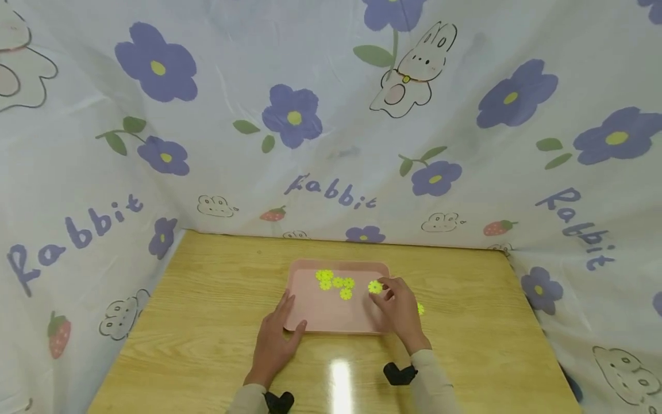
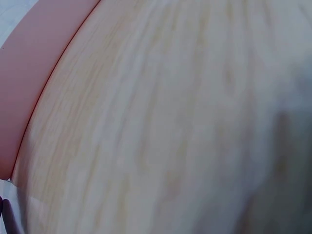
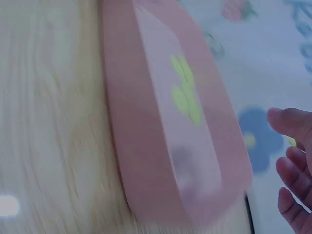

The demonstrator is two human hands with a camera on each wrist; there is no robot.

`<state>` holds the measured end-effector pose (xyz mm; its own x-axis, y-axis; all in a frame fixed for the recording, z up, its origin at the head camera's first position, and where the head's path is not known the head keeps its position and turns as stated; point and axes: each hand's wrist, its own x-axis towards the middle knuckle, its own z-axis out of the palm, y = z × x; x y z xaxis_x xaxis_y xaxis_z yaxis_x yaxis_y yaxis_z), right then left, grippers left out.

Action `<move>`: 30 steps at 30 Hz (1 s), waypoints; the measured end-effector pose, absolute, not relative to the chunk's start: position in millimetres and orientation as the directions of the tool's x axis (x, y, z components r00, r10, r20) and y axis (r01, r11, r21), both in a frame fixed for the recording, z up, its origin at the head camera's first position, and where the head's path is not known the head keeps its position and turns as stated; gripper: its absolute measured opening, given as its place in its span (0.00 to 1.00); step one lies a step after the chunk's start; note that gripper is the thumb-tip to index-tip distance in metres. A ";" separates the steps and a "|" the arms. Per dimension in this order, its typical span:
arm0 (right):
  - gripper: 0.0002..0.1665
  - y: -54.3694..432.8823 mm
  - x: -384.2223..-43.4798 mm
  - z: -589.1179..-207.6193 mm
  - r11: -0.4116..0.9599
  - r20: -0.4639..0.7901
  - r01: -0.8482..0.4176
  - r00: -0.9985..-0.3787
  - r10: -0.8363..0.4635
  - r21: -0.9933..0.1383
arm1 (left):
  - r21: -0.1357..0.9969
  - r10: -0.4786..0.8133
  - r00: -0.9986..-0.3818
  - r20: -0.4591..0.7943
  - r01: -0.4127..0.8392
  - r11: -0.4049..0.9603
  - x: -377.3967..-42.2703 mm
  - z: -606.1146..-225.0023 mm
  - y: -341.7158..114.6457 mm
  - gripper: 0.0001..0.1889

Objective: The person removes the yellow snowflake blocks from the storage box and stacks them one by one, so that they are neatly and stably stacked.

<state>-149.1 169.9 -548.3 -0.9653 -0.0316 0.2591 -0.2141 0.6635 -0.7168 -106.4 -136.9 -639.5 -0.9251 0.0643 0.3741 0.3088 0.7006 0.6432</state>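
A pink rectangular tray lies on the wooden table, with several yellow-green flower-shaped pieces grouped in its back middle. My left hand rests at the tray's left front corner, fingers extended along the left side and thumb by the front edge. Over the tray's right part, my right hand pinches one flower-shaped piece between thumb and fingers. In the right wrist view that hand appears at the right edge, the piece mostly hidden. The left wrist view shows the tray's side but hardly any hand.
Another flower-shaped piece lies right of the tray, partly hidden behind my right hand. The wooden table extends around the tray. A white cloth printed with flowers and rabbits hangs behind and at both sides.
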 end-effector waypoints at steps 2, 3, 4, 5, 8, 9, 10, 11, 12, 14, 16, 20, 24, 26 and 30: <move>0.23 185.5 -150.0 -548.5 0.656 0.256 -0.166 -0.966 0.042 -0.737 | 0.644 0.065 -0.926 0.371 0.307 0.701 -107.3 -639.8 -137.7 0.35; 0.23 193.8 -149.9 -549.8 0.653 0.252 -0.144 -0.965 0.075 -0.743 | 0.643 0.066 -0.927 0.369 0.306 0.702 -107.6 -640.0 -138.0 0.35; 0.23 202.0 -149.6 -551.9 0.652 0.246 -0.121 -0.964 0.104 -0.748 | 0.643 0.067 -0.928 0.367 0.305 0.702 -107.8 -640.3 -138.2 0.35; 0.23 210.2 -148.7 -554.4 0.650 0.233 -0.095 -0.964 0.129 -0.754 | 0.645 0.068 -0.928 0.365 0.305 0.701 -108.0 -640.5 -138.4 0.35; 0.25 232.7 -143.7 -563.3 0.644 0.185 -0.021 -0.965 0.188 -0.764 | 0.650 0.070 -0.929 0.362 0.306 0.696 -108.0 -640.7 -138.5 0.35; 0.25 239.2 -141.4 -566.7 0.642 0.159 0.009 -0.966 0.204 -0.767 | 0.649 0.071 -0.930 0.362 0.305 0.697 -107.9 -640.6 -138.4 0.35; 0.26 245.2 -139.1 -570.2 0.638 0.133 0.037 -0.967 0.217 -0.769 | 0.650 0.070 -0.930 0.361 0.305 0.696 -107.7 -640.5 -138.3 0.35; 0.26 250.7 -136.7 -573.5 0.631 0.104 0.065 -0.968 0.227 -0.773 | 0.651 0.070 -0.930 0.361 0.305 0.695 -107.5 -640.3 -138.2 0.35; 0.27 255.3 -134.4 -576.5 0.622 0.074 0.091 -0.969 0.234 -0.777 | 0.651 0.070 -0.930 0.361 0.305 0.695 -107.3 -640.3 -138.1 0.35; 0.27 262.4 -129.6 -581.4 0.607 0.022 0.129 -0.972 0.235 -0.784 | 0.648 0.068 -0.928 0.366 0.307 0.697 -106.9 -640.9 -138.0 0.35; 0.26 266.5 -126.8 -586.1 0.603 -0.006 0.145 -0.974 0.226 -0.785 | 0.646 0.067 -0.926 0.371 0.309 0.698 -107.0 -641.1 -138.3 0.35; 0.26 267.6 -125.2 -594.6 0.576 -0.053 0.178 -0.973 0.227 -0.798 | 0.644 0.063 -0.927 0.370 0.305 0.701 -107.8 -640.2 -138.4 0.35; 0.26 265.6 -126.7 -598.8 0.563 -0.076 0.199 -0.969 0.234 -0.802 | 0.651 0.057 -0.937 0.346 0.284 0.704 -107.3 -638.6 -137.3 0.35; 0.26 264.4 -127.1 -598.0 0.566 -0.079 0.198 -0.971 0.228 -0.801 | 0.654 0.057 -0.940 0.336 0.276 0.704 -107.0 -637.8 -137.1 0.35; 0.25 262.6 -127.8 -596.1 0.575 -0.084 0.197 -0.973 0.216 -0.794 | 0.654 0.058 -0.942 0.331 0.273 0.705 -107.8 -636.1 -137.1 0.35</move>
<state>-127.8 262.6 -596.1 -0.9727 0.2162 -0.0843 0.1967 0.5748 -0.7943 -107.8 -137.1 -636.1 -0.9419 0.0576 0.3310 0.2730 0.7054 0.6541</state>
